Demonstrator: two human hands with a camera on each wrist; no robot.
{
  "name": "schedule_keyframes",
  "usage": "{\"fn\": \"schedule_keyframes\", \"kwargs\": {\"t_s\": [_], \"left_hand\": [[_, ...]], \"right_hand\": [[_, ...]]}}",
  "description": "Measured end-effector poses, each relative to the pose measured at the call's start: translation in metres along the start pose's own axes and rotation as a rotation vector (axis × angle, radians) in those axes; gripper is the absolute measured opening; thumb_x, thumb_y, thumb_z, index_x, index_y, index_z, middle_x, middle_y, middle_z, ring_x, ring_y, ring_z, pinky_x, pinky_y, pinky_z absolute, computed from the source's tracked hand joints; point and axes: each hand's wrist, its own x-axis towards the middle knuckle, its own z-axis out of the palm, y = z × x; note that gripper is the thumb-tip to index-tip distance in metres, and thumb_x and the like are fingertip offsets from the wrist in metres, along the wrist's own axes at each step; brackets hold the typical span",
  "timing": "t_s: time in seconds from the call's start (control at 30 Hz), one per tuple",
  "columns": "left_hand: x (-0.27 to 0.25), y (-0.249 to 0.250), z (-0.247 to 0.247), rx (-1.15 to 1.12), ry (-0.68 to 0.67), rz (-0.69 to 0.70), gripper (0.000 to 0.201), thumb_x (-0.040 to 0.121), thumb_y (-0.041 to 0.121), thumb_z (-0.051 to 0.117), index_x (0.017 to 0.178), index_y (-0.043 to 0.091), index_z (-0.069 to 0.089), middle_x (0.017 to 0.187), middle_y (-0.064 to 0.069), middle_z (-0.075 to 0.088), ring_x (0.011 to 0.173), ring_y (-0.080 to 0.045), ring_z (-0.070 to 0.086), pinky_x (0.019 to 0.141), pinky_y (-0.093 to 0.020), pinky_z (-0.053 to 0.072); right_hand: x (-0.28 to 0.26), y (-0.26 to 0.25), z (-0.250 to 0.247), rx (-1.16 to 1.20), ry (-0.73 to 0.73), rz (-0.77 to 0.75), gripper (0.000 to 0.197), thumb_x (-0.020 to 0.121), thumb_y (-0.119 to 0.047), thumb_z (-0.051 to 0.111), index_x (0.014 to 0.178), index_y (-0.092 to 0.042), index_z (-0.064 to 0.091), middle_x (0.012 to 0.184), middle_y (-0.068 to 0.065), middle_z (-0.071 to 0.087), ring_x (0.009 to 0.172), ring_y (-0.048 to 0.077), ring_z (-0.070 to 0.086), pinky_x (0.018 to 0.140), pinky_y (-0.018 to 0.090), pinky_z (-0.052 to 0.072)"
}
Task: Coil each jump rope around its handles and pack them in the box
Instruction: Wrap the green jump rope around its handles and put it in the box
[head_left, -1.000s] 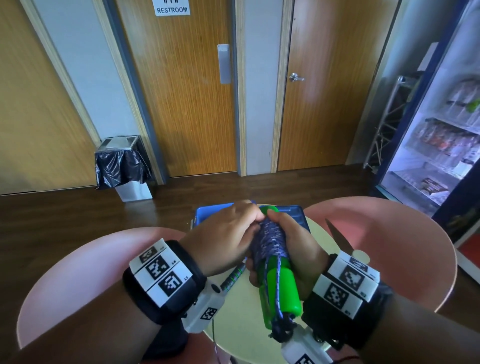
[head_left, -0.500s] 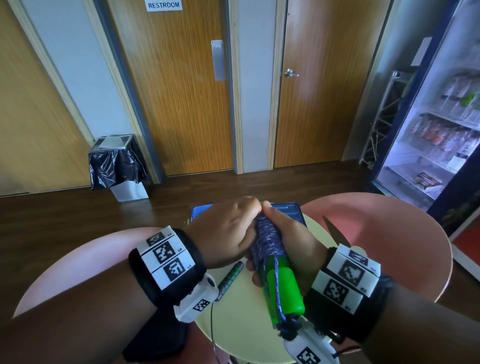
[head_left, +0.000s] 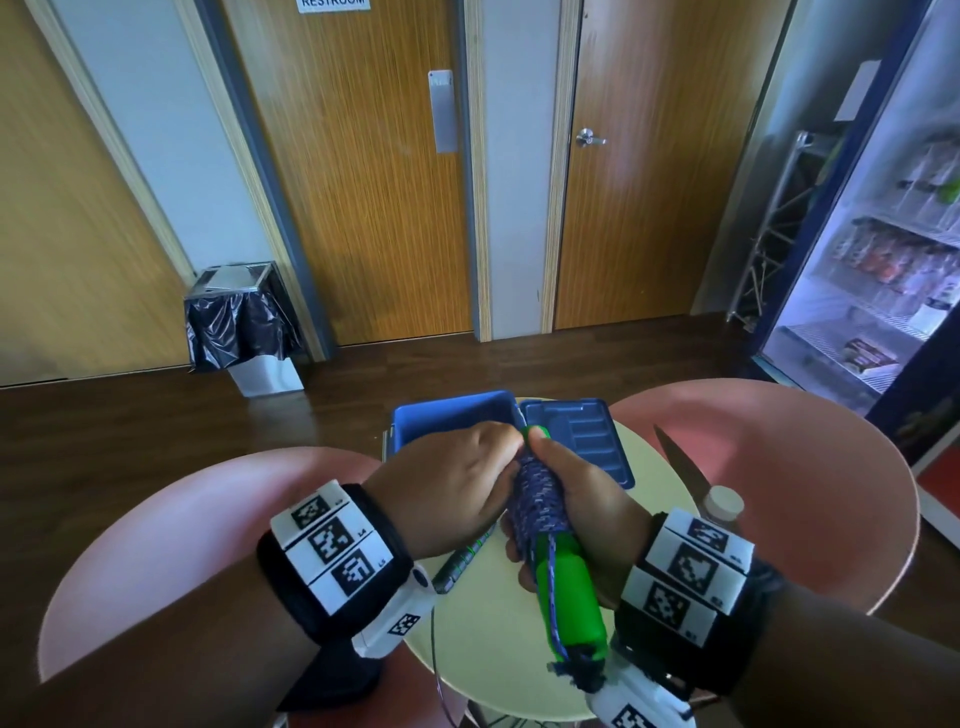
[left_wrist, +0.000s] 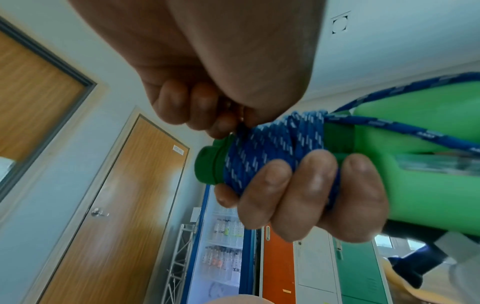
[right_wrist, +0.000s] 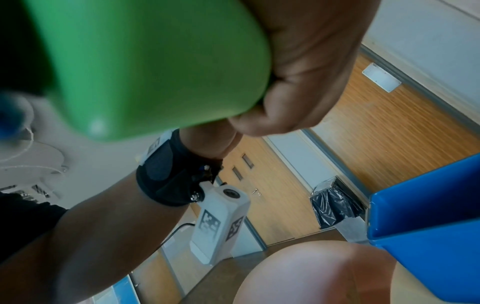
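Green handles (head_left: 569, 582) of a jump rope, wound with blue speckled rope (head_left: 535, 496), sit in the right hand (head_left: 582, 499), whose fingers (left_wrist: 298, 195) curl round the coil. The left hand (head_left: 452, 488) meets it at the far end of the handles, fingertips pinching the rope there. Both hands hover over a round pale table (head_left: 493, 660), just short of an open blue box (head_left: 441, 415) whose lid (head_left: 576, 431) lies beside it. A second rope handle (head_left: 462, 561) lies on the table under the left wrist.
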Motion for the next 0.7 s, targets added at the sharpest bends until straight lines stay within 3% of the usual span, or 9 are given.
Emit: {"fn": "schedule_keyframes", "kwargs": {"t_s": [0.1,0.23,0.4,0.57,0.7], "left_hand": [[-0.001,0.001,0.001,-0.001,-0.021,-0.013,0.025,0.097,0.033,0.033,0.081,0.017,0.045,0.069,0.008,0.039,0.055,-0.021,0.048,0.052,-0.031,0.029],[0.002,-0.003,0.005,-0.101,0.018,-0.065,0.020,0.086,0.029,0.043,0.069,0.020,0.040,0.060,0.011,0.034,0.052,-0.012,0.034,0.053,-0.028,0.020],[0.011,0.001,0.020,-0.289,0.109,-0.176,0.012,0.075,0.023,0.048,0.064,0.019,0.046,0.056,0.010,0.040,0.052,-0.008,0.039,0.051,-0.017,0.027],[0.021,0.009,0.032,-0.308,0.166,-0.211,0.012,0.072,0.005,0.059,0.063,0.012,0.053,0.052,0.019,0.034,0.048,0.008,0.038,0.051,-0.003,0.023],[0.040,0.000,0.054,-0.410,0.138,-0.284,0.011,0.079,0.014,0.053,0.068,0.018,0.051,0.056,0.013,0.041,0.051,0.000,0.040,0.053,-0.012,0.029]], "right_hand": [[0.003,0.003,0.000,-0.042,0.024,-0.030,0.056,0.097,-0.057,0.045,0.090,-0.002,0.056,0.063,0.015,0.050,0.042,0.023,0.052,0.037,0.023,0.044],[0.015,0.007,-0.008,-0.196,0.037,-0.052,0.070,0.092,-0.065,0.046,0.089,0.003,0.062,0.064,0.019,0.055,0.046,0.027,0.055,0.041,0.025,0.046],[0.028,-0.001,-0.023,-0.208,-0.049,-0.081,0.072,0.091,-0.063,0.043,0.093,0.006,0.061,0.067,0.021,0.054,0.047,0.028,0.054,0.040,0.025,0.045],[0.041,-0.008,-0.049,-0.163,-0.173,-0.029,0.066,0.087,-0.062,0.047,0.092,0.003,0.061,0.062,0.019,0.056,0.045,0.027,0.055,0.037,0.027,0.046],[0.065,-0.019,-0.072,-0.124,-0.216,-0.022,0.060,0.083,-0.059,0.056,0.075,0.000,0.065,0.062,0.018,0.055,0.045,0.026,0.054,0.042,0.028,0.048]]}}
